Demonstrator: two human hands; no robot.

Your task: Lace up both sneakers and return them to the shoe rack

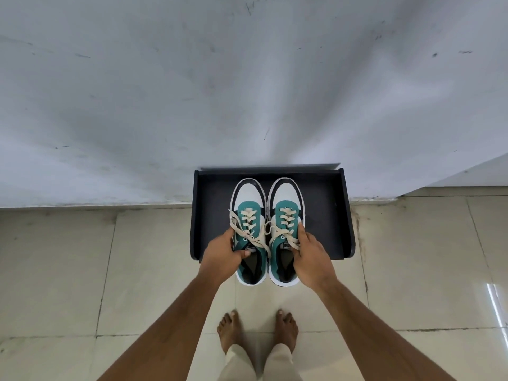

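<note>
Sneakers, two of them, teal suede with white leather toes, black trim and cream flat laces, are held side by side over the black flat-topped shoe rack [330, 215] that stands against the grey scuffed wall [247, 78]. The left sneaker [248, 213] is gripped by the left hand [224, 254], thumb hooked into the collar opening and fingers wrapped down the outer side. The right sneaker [286, 210] is gripped the same way by the right hand [312, 257], fingers along its outer flank. Each hand is closed on its own shoe; neither is free.

Both sneakers appear fully laced, with bows tied near the tongues; the loose loops and ends spill across the gap between the shoes. Judgement: lacing is done and the return to the rack is in hand.

Holding at the collar keeps the soles level and the toes clear, which suits sliding the pair forward as one. Toes lie over the rack's top surface; heels overhang its front edge, above the beige floor tiles [137, 270]. Whether the soles already touch the rack cannot be told.

Orientation: the long axis of each sneaker runs from the person toward the wall, toes pointing at the wall, heels toward the bare feet [258, 328]. The shoes sit parallel, nearly touching, upright.
</note>
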